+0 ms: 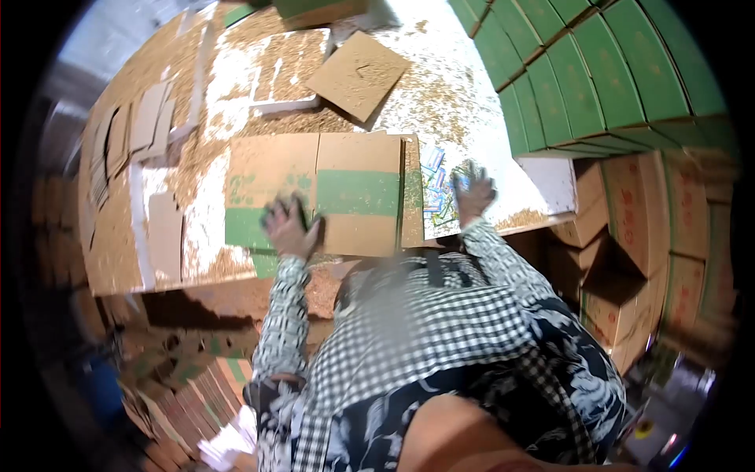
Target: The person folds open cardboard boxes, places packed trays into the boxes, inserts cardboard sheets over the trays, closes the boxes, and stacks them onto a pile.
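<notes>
the cardboard box (358, 151) lies straight in front of the person on the table (543, 182), close to its near edge and mostly between the two hands. it is brown with a green band across it, and a seam splits its top into two parts. from above i cannot tell how deep it is.

the left hand (289, 226) is at the near side of the box, over the green band and left of the seam, fingers spread and palm down. it looks laid on the cardboard, though blur hides the exact contact.

the right hand (474, 191) is off the box, past its right end, fingers also spread. the small packets (433, 181), blue, white and yellowish green, lie in a loose heap between the box and this hand, just beside the fingers. whether the hand touches any of them, i cannot tell.

beyond the box, a cardboard sheet (360, 72) lies at a slant, overlapping the corner of a white tray (285, 105) holding brown crumbs. similar crumbs are scattered over much of the table. on the right stand stacked green boxes (586, 75), with brown cartons (627, 200) lower down. folded cardboard (193, 401) is stacked at lower left.
</notes>
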Tool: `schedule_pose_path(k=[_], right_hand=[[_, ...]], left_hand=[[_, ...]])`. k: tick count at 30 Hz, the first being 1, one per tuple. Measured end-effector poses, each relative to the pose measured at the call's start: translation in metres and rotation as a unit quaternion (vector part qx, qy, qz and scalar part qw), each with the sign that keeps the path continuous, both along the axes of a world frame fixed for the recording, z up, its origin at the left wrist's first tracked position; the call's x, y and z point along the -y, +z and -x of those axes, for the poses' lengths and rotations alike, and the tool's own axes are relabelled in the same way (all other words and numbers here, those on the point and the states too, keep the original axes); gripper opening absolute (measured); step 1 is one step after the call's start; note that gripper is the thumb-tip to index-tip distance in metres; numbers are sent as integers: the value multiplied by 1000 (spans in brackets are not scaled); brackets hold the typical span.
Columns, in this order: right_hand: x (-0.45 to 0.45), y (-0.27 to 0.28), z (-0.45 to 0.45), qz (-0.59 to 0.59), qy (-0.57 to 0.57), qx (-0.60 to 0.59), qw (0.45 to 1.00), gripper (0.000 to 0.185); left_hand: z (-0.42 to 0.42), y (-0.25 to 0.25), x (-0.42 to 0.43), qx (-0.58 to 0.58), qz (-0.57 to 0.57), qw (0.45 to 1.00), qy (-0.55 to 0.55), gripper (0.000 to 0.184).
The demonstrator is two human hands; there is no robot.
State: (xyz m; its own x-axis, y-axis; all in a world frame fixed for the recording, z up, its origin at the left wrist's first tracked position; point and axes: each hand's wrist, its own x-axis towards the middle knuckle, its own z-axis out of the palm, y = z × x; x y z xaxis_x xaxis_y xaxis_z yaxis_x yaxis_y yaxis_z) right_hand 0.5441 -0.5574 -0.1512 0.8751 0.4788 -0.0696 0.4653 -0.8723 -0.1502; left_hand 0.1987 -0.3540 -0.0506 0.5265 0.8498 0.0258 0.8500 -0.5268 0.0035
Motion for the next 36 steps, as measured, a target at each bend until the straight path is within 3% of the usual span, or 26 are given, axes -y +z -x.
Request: schedule_pose_path(k=[2, 4, 10, 12, 14, 16, 18, 19, 20, 21, 22, 23, 27, 29, 30, 33, 34, 36], right_hand=[[-55, 50, 53, 83, 102, -153, 979, 75], [-93, 42, 118, 95, 79, -140, 982, 70], [-193, 75, 228, 29, 166, -232, 958, 69], [-225, 83, 247, 28, 196, -315, 928, 71], [-247, 88, 257, 27, 220, -300, 928, 72], [-246, 107, 246, 1, 232, -276, 933, 74], [-242, 65, 211, -171, 203, -280, 923, 79], [-242, 63, 187, -151, 190, -180, 953, 82], [-236, 89, 162, -201, 137, -161, 956, 82], [-234, 75, 125, -290, 126, -135, 939, 82], [-238, 59, 84, -283, 49, -148, 946, 84], [-243, 53, 50, -269, -3, -88, 959, 86], [-277, 7, -47, -230, -148, -171, 947, 105], [-302, 11, -37, -339, -187, -259, 885, 104], [-315, -35, -46, -430, -163, -304, 835, 100], [-333, -40, -9, -560, -118, -389, 722, 80], [-337, 8, 27, -620, -150, -424, 643, 76], [-361, 88, 92, -577, -224, -406, 673, 67]], left_hand=[[53, 5, -4, -47, 145, 986, 65, 73], [95, -2, -5, -69, 190, 975, 88, 72], [195, -35, -53, -34, 121, 951, 282, 75], [241, -52, -75, -19, 105, 957, 272, 78], [242, -30, -87, -24, 131, 952, 276, 78], [243, -38, -94, -55, 140, 941, 302, 76], [237, -39, -93, -85, 134, 940, 301, 75], [230, -34, -92, -81, 134, 939, 307, 74], [226, -25, -86, -79, 137, 937, 311, 73], [227, -25, -85, -66, 138, 938, 311, 73], [226, -23, -85, -70, 137, 940, 306, 73], [229, -26, -83, -79, 134, 941, 302, 74], [232, -20, -85, -81, 172, 930, 315, 75], [228, -12, -88, -89, 190, 925, 318, 77], [227, -8, -89, -88, 199, 923, 319, 78], [227, -7, -94, -107, 212, 923, 303, 78], [231, 6, -91, -111, 216, 924, 295, 78], [232, 20, -91, -73, 196, 938, 276, 79]])
